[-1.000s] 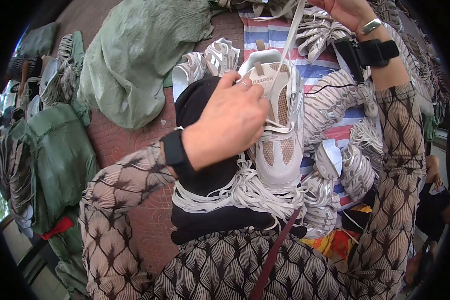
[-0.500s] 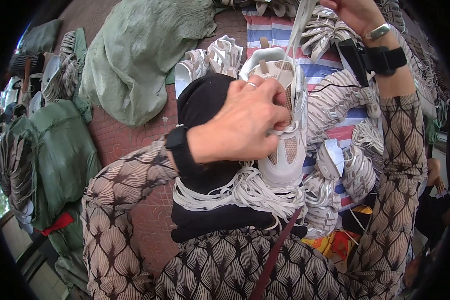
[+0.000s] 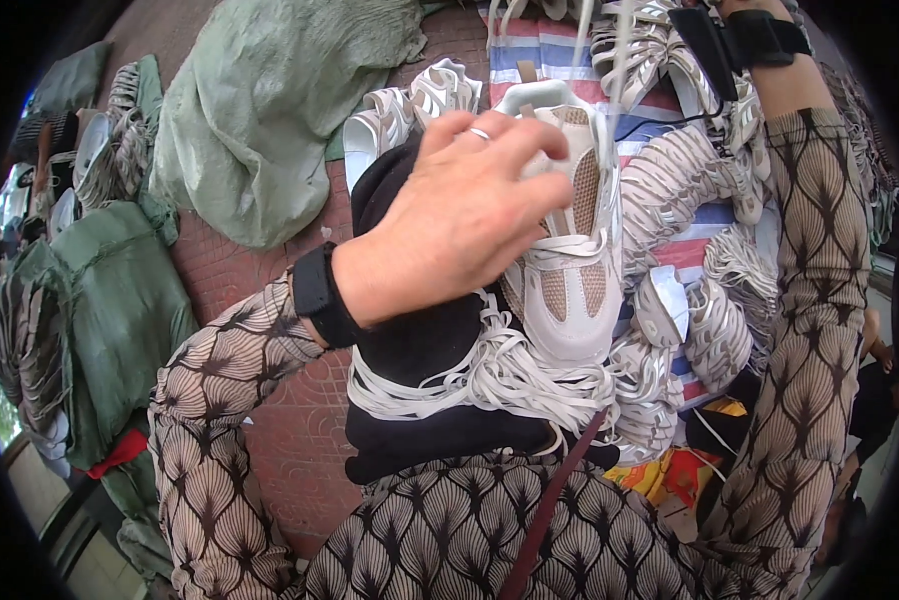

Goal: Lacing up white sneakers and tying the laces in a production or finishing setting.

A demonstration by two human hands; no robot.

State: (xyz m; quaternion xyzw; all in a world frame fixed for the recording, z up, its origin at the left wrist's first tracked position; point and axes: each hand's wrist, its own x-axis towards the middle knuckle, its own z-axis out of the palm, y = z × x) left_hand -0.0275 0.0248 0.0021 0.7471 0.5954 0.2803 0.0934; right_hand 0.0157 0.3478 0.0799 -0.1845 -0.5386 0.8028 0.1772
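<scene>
A pale beige sneaker [image 3: 576,315] with tan mesh panels lies toe toward me, beside a black cloth pad [image 3: 410,440] on my lap. My left hand [image 3: 460,205] reaches over its left side, fingers curled above the tongue and lacing. The thumb is hidden, and so is whatever the fingertips may pinch. From the shoe, a blurred white lace [image 3: 622,60] runs up past the top edge. My right hand is beyond that edge; only the right wrist with a black band shows. A thick bunch of loose white laces [image 3: 480,375] drapes across the pad just below the shoe.
Stacks of similar shoe uppers [image 3: 670,190] lie on a striped sheet [image 3: 560,50] to the right. More uppers [image 3: 448,90] stand behind the pad. A big grey-green sack [image 3: 260,120] rests on the red paving [image 3: 305,420], and green bundles [image 3: 125,310] sit far left.
My right hand has moved up out of view, drawing the lace upward. The left hand has shifted left and up a little, its fingers loosening, and more of the shoe's front shows.
</scene>
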